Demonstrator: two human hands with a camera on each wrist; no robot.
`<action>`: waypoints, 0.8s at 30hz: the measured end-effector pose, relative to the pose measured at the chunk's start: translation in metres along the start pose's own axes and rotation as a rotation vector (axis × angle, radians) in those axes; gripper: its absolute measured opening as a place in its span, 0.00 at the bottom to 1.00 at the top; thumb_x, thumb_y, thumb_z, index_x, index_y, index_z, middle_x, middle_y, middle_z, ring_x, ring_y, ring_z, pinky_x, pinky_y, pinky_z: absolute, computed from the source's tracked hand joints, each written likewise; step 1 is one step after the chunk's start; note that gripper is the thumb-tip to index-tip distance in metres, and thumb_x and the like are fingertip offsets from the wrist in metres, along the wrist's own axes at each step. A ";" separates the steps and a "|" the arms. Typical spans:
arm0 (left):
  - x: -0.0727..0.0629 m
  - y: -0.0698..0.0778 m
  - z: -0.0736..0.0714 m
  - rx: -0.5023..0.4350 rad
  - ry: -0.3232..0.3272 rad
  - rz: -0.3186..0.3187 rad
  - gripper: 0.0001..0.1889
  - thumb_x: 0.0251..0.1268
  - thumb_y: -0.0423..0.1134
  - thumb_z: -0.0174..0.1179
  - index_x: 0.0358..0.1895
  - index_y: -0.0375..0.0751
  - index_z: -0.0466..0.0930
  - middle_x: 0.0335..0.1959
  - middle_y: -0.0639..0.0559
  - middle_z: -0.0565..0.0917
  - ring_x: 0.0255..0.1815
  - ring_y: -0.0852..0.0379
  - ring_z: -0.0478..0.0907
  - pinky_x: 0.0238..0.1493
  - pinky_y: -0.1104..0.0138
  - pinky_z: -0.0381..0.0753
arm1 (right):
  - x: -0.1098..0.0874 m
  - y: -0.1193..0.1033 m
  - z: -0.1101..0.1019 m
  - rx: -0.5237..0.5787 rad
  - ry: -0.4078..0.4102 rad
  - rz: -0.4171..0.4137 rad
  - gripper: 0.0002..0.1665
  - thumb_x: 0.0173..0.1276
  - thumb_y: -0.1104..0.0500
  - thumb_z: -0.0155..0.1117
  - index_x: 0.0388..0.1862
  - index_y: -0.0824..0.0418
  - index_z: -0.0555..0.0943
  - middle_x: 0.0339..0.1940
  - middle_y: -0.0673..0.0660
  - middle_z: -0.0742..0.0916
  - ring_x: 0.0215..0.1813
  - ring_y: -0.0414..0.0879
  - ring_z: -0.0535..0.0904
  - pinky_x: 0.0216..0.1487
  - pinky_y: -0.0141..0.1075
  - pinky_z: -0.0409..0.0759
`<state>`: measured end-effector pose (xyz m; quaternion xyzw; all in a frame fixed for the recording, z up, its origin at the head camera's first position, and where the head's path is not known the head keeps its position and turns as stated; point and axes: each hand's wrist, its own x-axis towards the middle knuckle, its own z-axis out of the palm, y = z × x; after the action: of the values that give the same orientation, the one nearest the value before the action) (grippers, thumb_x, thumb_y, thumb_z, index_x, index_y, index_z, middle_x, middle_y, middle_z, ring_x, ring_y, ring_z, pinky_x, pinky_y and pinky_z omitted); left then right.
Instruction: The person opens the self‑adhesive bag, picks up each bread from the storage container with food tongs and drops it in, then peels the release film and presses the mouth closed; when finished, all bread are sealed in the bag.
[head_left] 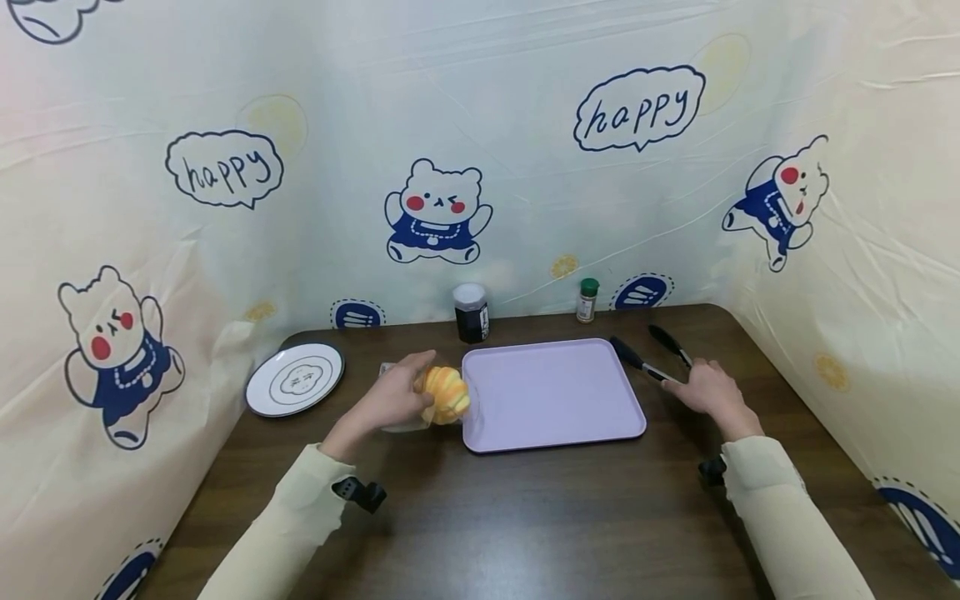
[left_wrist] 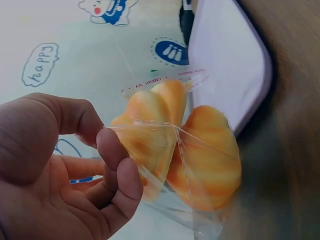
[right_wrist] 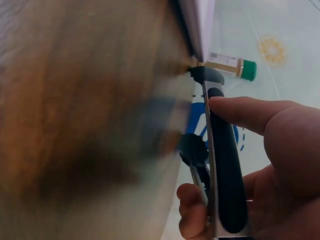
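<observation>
My left hand (head_left: 393,392) pinches a clear plastic bag (left_wrist: 175,127) between thumb and fingertips. Golden bread rolls (left_wrist: 205,160) show through the film. In the head view the bagged bread (head_left: 446,394) is at the left edge of the lilac tray (head_left: 555,396). To the right of that tray, my right hand (head_left: 708,389) grips a pair of tongs (head_left: 656,373) with dark tips and spread arms. The right wrist view shows the thumb along one dark-padded arm of the tongs (right_wrist: 227,175) and fingers curled at the other arm.
A white plate (head_left: 257,390) with a drawn face lies at the left. Behind the tray stand a dark jar with a white lid (head_left: 471,314) and a small green-capped shaker (head_left: 587,302). Printed cloth (head_left: 525,208) walls the brown table (head_left: 540,517) at the back and sides.
</observation>
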<state>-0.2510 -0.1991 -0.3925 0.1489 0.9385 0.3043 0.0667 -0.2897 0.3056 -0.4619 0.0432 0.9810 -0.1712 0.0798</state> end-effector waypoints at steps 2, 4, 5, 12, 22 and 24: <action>-0.001 0.002 -0.003 -0.013 0.017 0.014 0.39 0.60 0.34 0.62 0.76 0.32 0.59 0.77 0.35 0.62 0.75 0.37 0.64 0.73 0.43 0.64 | 0.000 0.002 0.001 -0.006 -0.008 0.011 0.49 0.68 0.37 0.58 0.60 0.83 0.65 0.54 0.80 0.72 0.48 0.71 0.74 0.48 0.63 0.76; -0.001 0.003 -0.005 -0.032 0.033 0.029 0.40 0.59 0.33 0.62 0.76 0.32 0.58 0.77 0.36 0.62 0.75 0.38 0.64 0.73 0.43 0.65 | -0.001 0.004 0.001 -0.020 -0.025 0.024 0.48 0.67 0.36 0.60 0.57 0.82 0.67 0.51 0.78 0.73 0.45 0.68 0.74 0.43 0.59 0.77; -0.001 0.003 -0.006 -0.049 0.040 0.031 0.40 0.59 0.33 0.62 0.76 0.33 0.58 0.78 0.37 0.61 0.74 0.39 0.65 0.73 0.44 0.66 | -0.001 0.005 0.001 -0.029 -0.036 0.031 0.47 0.66 0.36 0.61 0.56 0.81 0.68 0.49 0.77 0.74 0.43 0.66 0.74 0.40 0.57 0.77; -0.003 0.013 -0.010 -0.175 0.066 0.029 0.40 0.60 0.32 0.61 0.78 0.38 0.56 0.79 0.39 0.59 0.63 0.42 0.73 0.62 0.48 0.79 | -0.002 0.009 0.002 -0.067 -0.093 0.041 0.42 0.66 0.38 0.63 0.50 0.78 0.72 0.43 0.72 0.76 0.40 0.60 0.73 0.35 0.49 0.76; -0.004 0.027 -0.010 -0.293 0.067 0.046 0.39 0.59 0.31 0.59 0.77 0.40 0.58 0.79 0.40 0.59 0.54 0.43 0.77 0.49 0.59 0.86 | -0.007 -0.009 -0.005 -0.039 0.079 -0.021 0.49 0.66 0.36 0.61 0.68 0.74 0.66 0.60 0.78 0.73 0.59 0.74 0.69 0.51 0.66 0.74; -0.003 0.029 -0.009 -0.333 0.067 0.045 0.40 0.59 0.29 0.58 0.77 0.40 0.58 0.79 0.40 0.58 0.49 0.45 0.79 0.42 0.63 0.86 | -0.010 -0.016 -0.008 -0.012 0.102 -0.054 0.45 0.68 0.38 0.61 0.68 0.71 0.68 0.63 0.78 0.74 0.61 0.74 0.70 0.54 0.67 0.73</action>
<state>-0.2431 -0.1829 -0.3684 0.1468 0.8732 0.4618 0.0525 -0.2831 0.2926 -0.4470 0.0247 0.9857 -0.1649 0.0251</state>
